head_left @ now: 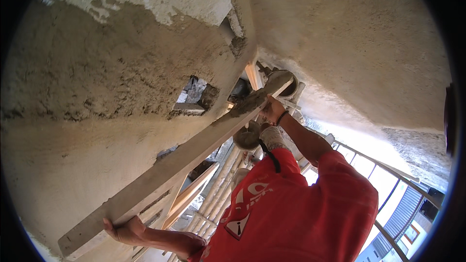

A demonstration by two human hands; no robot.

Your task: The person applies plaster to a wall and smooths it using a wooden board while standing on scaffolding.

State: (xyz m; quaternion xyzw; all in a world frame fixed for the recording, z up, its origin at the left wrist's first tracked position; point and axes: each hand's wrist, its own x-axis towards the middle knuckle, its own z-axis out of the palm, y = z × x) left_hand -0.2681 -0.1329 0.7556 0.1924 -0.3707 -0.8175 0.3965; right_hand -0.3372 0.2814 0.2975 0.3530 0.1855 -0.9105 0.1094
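Observation:
A long, straight wooden board, like a plasterer's straightedge, slants across the view from lower left to upper right. Wet mortar clings to its upper part. My left hand grips its edge near the lower-left end, with the thumb on the face. Close to the other end, my right hand is closed around the edge; part of its fingers is hidden behind the board. Beside the board is a wall with rough, damp mortar, smoother below and pale bare patches above. A squarish hole opens in that wall.
A round mortar-stained container sits below my right hand, and a bucket is past the board's upper end. Bamboo poles run beneath me. At the right are a metal railing and another plastered surface.

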